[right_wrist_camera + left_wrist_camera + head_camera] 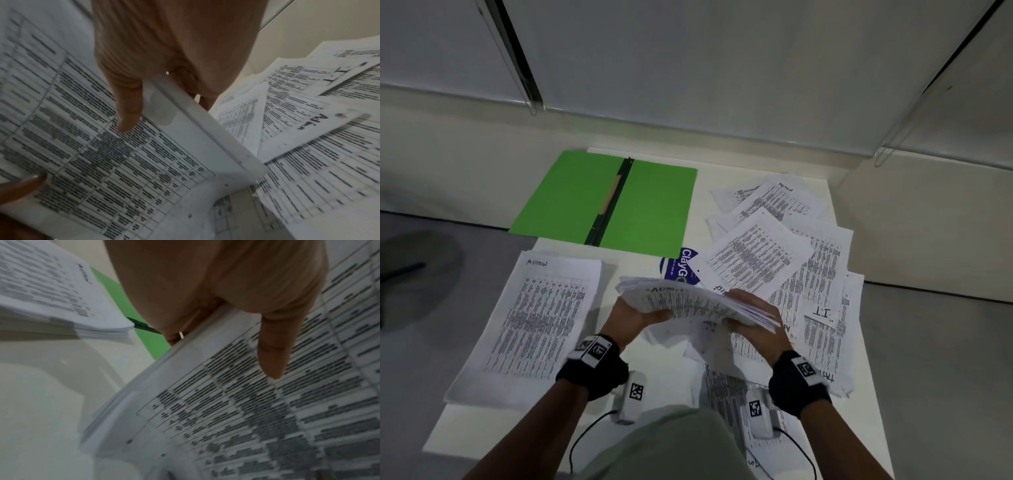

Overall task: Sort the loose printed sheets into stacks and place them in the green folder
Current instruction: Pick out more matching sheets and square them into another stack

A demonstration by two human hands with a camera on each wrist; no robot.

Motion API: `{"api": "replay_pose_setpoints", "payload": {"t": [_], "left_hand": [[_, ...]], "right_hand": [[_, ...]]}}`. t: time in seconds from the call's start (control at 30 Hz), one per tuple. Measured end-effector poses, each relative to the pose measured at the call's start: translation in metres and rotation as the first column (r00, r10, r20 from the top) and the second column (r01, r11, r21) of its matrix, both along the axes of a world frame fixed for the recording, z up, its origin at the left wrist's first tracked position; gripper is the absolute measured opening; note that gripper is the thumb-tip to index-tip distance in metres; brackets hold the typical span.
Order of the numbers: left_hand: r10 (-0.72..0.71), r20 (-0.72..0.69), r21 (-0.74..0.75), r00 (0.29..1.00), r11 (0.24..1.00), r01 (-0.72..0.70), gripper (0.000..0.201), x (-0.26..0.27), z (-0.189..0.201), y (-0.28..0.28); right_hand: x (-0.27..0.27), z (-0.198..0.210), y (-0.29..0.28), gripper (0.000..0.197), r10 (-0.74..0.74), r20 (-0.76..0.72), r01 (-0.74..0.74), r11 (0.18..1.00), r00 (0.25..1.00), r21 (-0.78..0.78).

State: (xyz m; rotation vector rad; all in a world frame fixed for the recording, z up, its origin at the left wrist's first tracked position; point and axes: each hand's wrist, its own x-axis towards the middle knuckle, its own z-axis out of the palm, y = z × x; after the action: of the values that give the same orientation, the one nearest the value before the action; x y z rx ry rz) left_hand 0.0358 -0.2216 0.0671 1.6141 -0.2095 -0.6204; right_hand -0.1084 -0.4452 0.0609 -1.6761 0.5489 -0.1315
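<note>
I hold a thick bundle of printed sheets (698, 303) above the table, its top page headed "Admin". My left hand (635, 317) grips the bundle's left edge, thumb (271, 352) on top and fingers beneath. My right hand (751, 313) grips the right edge the same way, thumb (128, 107) pressed on the print. The bundle (246, 410) bows between both hands. A neat "Admin" stack (530, 325) lies at the left. The green folder (606, 202) lies open and flat at the back. Loose sheets (791, 260), some marked "I.T", sprawl at the right.
A blue and white "ClayGo" sticker (681, 269) shows on the white table (493, 425) between folder and loose sheets. The stack's corner (98, 318) lies near the folder's edge (123, 301). Grey floor borders the table on both sides; a wall ledge runs behind.
</note>
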Motion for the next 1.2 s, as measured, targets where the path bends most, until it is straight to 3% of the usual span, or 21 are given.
{"api": "replay_pose_setpoints", "payload": {"t": [0.1, 0.2, 0.27, 0.37, 0.47, 0.5, 0.57, 0.63, 0.77, 0.87, 1.0, 1.07, 1.2], "left_hand": [[-0.018, 0.003, -0.025, 1.0, 1.0, 0.018, 0.034, 0.002, 0.019, -0.008], [0.042, 0.043, -0.06, 0.998, 0.997, -0.039, 0.028, 0.004, 0.032, -0.022], [0.095, 0.062, -0.008, 0.994, 0.996, -0.094, 0.021, 0.003, 0.027, -0.026], [0.125, 0.013, 0.08, 0.992, 0.989, -0.126, 0.015, 0.0, -0.006, -0.022], [0.1, -0.001, 0.216, 0.995, 0.972, -0.098, 0.064, -0.005, -0.041, -0.014], [0.096, 0.003, 0.244, 0.995, 0.965, -0.094, 0.065, -0.007, -0.044, -0.013], [0.089, 0.052, 0.307, 0.995, 0.946, -0.1, 0.045, -0.003, -0.045, -0.008], [0.075, 0.126, 0.342, 0.989, 0.933, -0.115, 0.032, 0.008, -0.037, 0.002], [0.078, 0.214, 0.426, 0.974, 0.89, -0.165, 0.028, 0.046, -0.025, 0.048], [0.095, 0.236, 0.527, 0.967, 0.823, -0.209, 0.029, 0.075, -0.023, 0.102], [0.108, 0.231, 0.685, 0.967, 0.688, -0.24, 0.05, 0.109, -0.033, 0.182], [0.129, 0.211, 0.71, 0.969, 0.661, -0.243, 0.062, 0.12, -0.038, 0.212], [0.126, 0.19, 0.74, 0.974, 0.633, -0.227, 0.054, 0.135, -0.055, 0.251]], "right_hand": [[0.012, 0.011, 0.003, 0.035, 0.032, -0.013, -0.032, 0.999, 0.999, -0.004], [0.026, 0.016, 0.01, 0.04, -0.085, 0.07, 0.082, 0.995, 0.994, 0.048], [0.03, 0.013, 0.013, 0.031, -0.165, 0.066, 0.157, 0.981, 0.984, 0.111], [0.025, -0.01, 0.017, 0.022, -0.157, -0.047, 0.16, 0.984, 0.986, 0.075], [0.018, -0.034, 0.022, 0.02, -0.169, -0.175, 0.165, 0.986, 0.97, -0.035], [0.018, -0.038, 0.024, 0.025, -0.183, -0.203, 0.174, 0.983, 0.962, -0.063], [0.02, -0.037, 0.027, 0.037, -0.193, -0.208, 0.177, 0.98, 0.959, -0.091], [0.029, -0.031, 0.032, 0.05, -0.132, -0.203, 0.11, 0.987, 0.97, -0.117], [0.069, -0.021, 0.065, 0.022, 0.072, -0.204, -0.081, 0.996, 0.976, -0.035], [0.107, -0.039, 0.105, 0.062, 0.172, -0.239, -0.157, 0.984, 0.956, 0.084], [0.149, -0.055, 0.174, 0.073, 0.279, -0.361, -0.247, 0.96, 0.89, 0.134], [0.165, -0.063, 0.208, 0.073, 0.303, -0.418, -0.263, 0.953, 0.856, 0.153], [0.186, -0.077, 0.257, 0.069, 0.398, -0.542, -0.412, 0.905, 0.74, 0.103]]}}
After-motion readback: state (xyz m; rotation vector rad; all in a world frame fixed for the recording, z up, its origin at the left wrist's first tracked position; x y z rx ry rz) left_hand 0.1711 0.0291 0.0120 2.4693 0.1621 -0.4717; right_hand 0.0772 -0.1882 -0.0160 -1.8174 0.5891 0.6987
